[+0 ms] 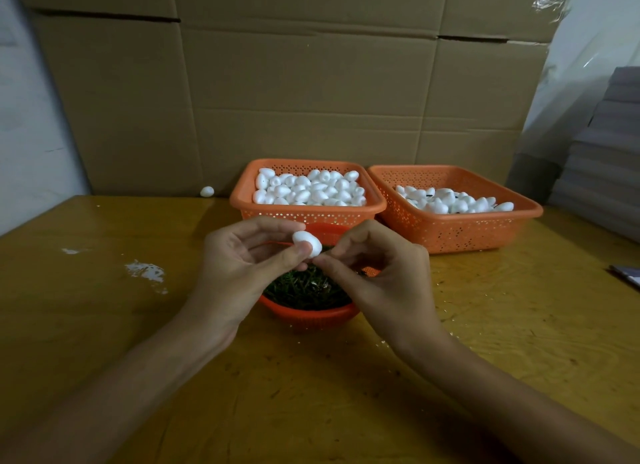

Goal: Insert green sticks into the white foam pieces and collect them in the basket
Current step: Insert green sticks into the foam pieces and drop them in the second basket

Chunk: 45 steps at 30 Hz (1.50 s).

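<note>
Three orange perforated plastic baskets stand on the yellow-brown wooden table (138, 325): two rectangular ones at the back, side by side, and one round one in front of them. The left rectangular basket (311, 217) is filled with white egg-shaped foam pieces (311, 190), too many to count. The right rectangular basket (467, 233) holds a lower layer of the same pieces, with a few dark bits between them. The round basket (311, 314) holds a heap of thin green sticks (304, 290).

One single foam piece (302, 238) is above the round basket, pinched between the thumb and forefinger of the left hand (239, 263). The right hand (381, 276) presses thumb and forefinger tip to tip just beside its lower end, with the other fingers curled. Whether a stick is between them, I cannot tell.

One stray foam piece (207, 191) lies at the foot of the brown cardboard wall (311, 83).
</note>
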Tool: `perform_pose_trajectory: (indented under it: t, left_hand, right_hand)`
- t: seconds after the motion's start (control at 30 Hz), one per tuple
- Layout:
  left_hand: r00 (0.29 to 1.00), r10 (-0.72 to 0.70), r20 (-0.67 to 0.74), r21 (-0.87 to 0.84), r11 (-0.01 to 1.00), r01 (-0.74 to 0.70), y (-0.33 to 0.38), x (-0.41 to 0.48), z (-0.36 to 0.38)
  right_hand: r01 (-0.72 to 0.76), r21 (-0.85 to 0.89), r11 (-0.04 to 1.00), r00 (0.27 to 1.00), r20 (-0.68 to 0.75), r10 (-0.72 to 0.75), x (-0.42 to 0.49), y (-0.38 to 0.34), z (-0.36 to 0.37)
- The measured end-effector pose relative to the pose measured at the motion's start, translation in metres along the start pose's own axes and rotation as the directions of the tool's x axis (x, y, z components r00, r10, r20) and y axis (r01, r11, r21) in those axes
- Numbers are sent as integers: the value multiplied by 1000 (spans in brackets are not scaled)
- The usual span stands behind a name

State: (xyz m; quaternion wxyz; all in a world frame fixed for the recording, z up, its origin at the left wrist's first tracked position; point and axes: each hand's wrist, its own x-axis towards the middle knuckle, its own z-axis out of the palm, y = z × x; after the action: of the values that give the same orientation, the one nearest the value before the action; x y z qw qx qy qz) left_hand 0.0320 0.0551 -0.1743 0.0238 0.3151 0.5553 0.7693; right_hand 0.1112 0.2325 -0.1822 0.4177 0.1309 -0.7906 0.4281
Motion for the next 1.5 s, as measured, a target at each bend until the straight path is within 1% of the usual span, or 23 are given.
perform_pose_trajectory:
  t: [0.13,0.2,0.23,0.27,0.33,0.37,0.4,0.43,0.5,0.57,0.63,0.7,0.77,0.87,0.97,1.1,1.17,1.23,1.3,1.37,1.43,1.47,1.5]
  left_hand:
    - [997,54,48,93,994,-58,-5,-2,2]
    - [991,101,85,262,958,-120,-7,-6,3]
    - [979,148,138,392,900,-191,-7,-8,3]
    - [952,199,231,543,786,-296,-7,-10,1]
    - [855,198,479,745,423,-515,-6,-14,0]
    - [814,130,566,767,278,-578,-6,-15,0]
    - [793,40,607,776,186,-603,-7,-17,2]
    - [791,-35,610,787,141,-601,-7,-19,3]
    - [806,-90,585,809,140,-572,-8,-19,3]
    - [816,-74,573,814,169,-556,-8,-18,2]
    - [821,-62,568,815,180,-550,-8,-17,1]
    - [828,-47,559,815,212,-539,-8,-15,1]
    - [844,-39,535,822,254,-510,-8,-14,1]
    - [846,-54,531,821,281,-497,-8,-11,-1]
    - [850,-23,526,802,345,-488,-8,-11,-3]
    - [845,-66,530,790,399,-465,-9,-8,-3]
    - [850,-92,519,782,452,-429,-8,-6,-3]
    - [870,-102,483,754,554,-354,-7,0,-3]
    - [910,-29,414,710,636,-303,-4,13,0]
    - [939,119,324,741,585,-330,-1,36,4]
    - [943,203,265,841,430,-329,2,69,9]
    - [962,161,220,897,354,-265,1,90,10]
    - [986,55,157,947,275,-166,-4,114,8]
  right_hand:
    - [6,-12,1000,1000,-4,-6,8,2,-5]
    - [6,-57,998,995,-97,-12,19,11,-20]
    - [-17,-103,995,983,-182,-2,25,18,-30]
    - [-55,-173,983,962,-274,5,33,26,-42]
    - [-179,-397,900,935,-353,30,46,49,-71]
    - [-242,-532,811,949,-303,84,51,62,-84]
    - [-265,-666,697,964,-209,166,53,74,-96]
    - [-251,-764,595,961,-121,250,53,82,-104]
    - [-200,-840,504,950,-41,309,50,88,-108]
    - [-160,-842,515,969,-33,246,45,80,-100]
    - [-59,-793,606,990,31,136,44,60,-82]
    - [113,-685,720,976,212,49,41,35,-59]
    - [229,-592,773,891,448,80,32,16,-36]
    - [208,-519,829,710,663,237,21,6,-21]
    - [156,-498,853,629,716,303,23,3,-24]
    - [85,-493,866,569,738,364,28,3,-25]
    - [39,-502,864,570,721,393,30,2,-24]
    - [-8,-500,866,606,687,402,32,1,-25]
    - [-19,-507,862,641,656,399,31,0,-25]
    - [-5,-522,853,638,655,405,28,-1,-24]
    - [41,-545,837,609,678,411,26,-3,-23]
    - [62,-555,830,596,688,415,25,-4,-23]
    - [78,-563,823,589,692,418,25,-5,-23]
